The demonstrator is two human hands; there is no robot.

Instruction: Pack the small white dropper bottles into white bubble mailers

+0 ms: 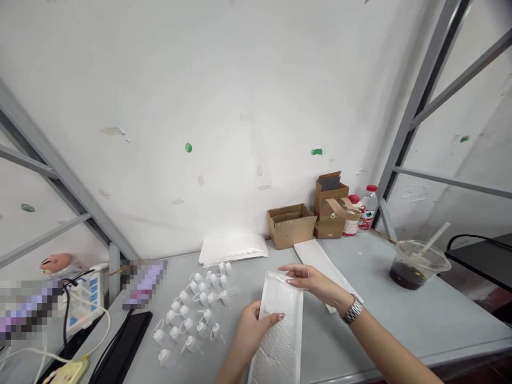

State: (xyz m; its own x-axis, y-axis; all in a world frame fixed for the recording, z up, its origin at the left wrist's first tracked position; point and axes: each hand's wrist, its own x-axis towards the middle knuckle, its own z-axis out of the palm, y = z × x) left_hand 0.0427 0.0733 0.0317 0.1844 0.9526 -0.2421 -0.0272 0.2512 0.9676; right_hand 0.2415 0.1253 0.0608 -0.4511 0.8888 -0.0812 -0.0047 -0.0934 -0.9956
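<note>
Bottle group (203, 297) left of held mailer (282, 341) | carton (294, 233) behind it | cup (414, 273) right, on table (400, 330)

I'm getting even, fairly bright light, with soft shadows on the worktop (420, 320); wide-angle distortion slants the metal posts (414, 106) near the edges, and pixelation masks patches at left.

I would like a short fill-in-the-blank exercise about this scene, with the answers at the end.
1. The left hand and the right hand hold a padded envelope whose colour is ____.
2. A metal watch is worn on the ____ wrist.
3. The tall clear bottle has a ____ cap.
4. The cup of dark drink has a ____ standing in it.

Answers: white; right; red; straw.
</note>
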